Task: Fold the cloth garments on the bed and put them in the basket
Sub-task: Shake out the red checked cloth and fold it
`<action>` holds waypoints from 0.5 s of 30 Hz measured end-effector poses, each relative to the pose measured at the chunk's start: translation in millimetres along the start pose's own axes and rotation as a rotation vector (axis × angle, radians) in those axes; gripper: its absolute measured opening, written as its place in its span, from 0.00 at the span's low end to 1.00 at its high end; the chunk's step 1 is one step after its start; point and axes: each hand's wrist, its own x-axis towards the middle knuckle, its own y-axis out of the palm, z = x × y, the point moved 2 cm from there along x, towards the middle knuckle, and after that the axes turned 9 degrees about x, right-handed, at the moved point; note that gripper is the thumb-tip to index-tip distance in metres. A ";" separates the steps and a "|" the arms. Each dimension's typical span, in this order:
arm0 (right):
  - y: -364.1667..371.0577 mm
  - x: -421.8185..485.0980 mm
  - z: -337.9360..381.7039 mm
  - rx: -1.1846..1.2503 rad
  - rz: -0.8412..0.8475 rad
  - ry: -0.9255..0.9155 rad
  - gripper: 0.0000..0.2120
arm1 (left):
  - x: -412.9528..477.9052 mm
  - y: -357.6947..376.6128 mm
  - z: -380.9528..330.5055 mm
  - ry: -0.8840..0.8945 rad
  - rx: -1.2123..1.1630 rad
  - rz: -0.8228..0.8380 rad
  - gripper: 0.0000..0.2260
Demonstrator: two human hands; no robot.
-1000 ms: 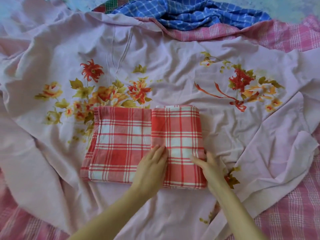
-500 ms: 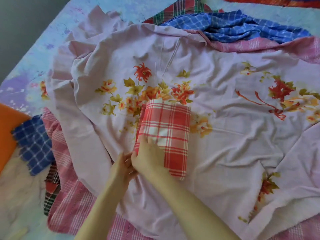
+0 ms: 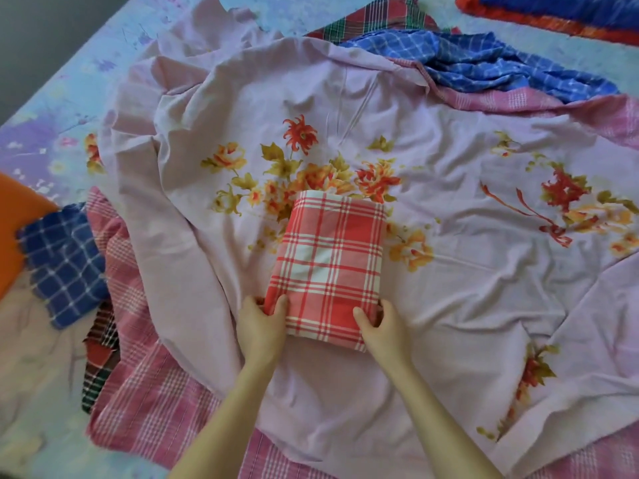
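Bed surface: pale blue-lilac printed bed sheet, showing bare at far left and along the top edge. Grey floor or wall at the top-left corner; nothing else of the room shows. No brand, label or readable writing anywhere.

Spread over most of the bed: lilac floral cloth, rumpled, orange-red flower prints. It lies directly under both hands.

Red plaid cloth, folded to a compact rectangle, lies on the lilac cloth and runs away from the fingertips. Left hand grips its near left corner, thumb on top, fingers tucked beneath. Right hand grips the near right corner the same way.

Left of the left hand: pink checked cloth, then blue checked cloth against an orange object at the frame edge. Far beyond the fingers: crumpled blue plaid cloth.
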 end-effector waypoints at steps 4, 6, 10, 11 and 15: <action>7.6 -0.9 9.9 0.265 0.067 0.189 0.18 | -22.1 -3.1 15.7 -0.247 -0.050 0.043 0.27; 12.8 -3.8 11.5 0.418 0.052 0.280 0.21 | -50.0 2.1 15.1 -0.485 -0.386 0.357 0.30; 16.9 -42.4 28.3 0.657 0.096 0.419 0.16 | -75.4 3.3 3.8 -0.565 -0.910 0.541 0.22; 18.6 -55.9 26.1 0.710 0.121 0.459 0.13 | -77.6 -0.3 4.1 -0.555 -0.996 0.457 0.21; 19.6 -113.9 2.5 0.760 0.283 0.670 0.16 | -108.9 -32.4 20.8 -0.431 -0.775 0.035 0.13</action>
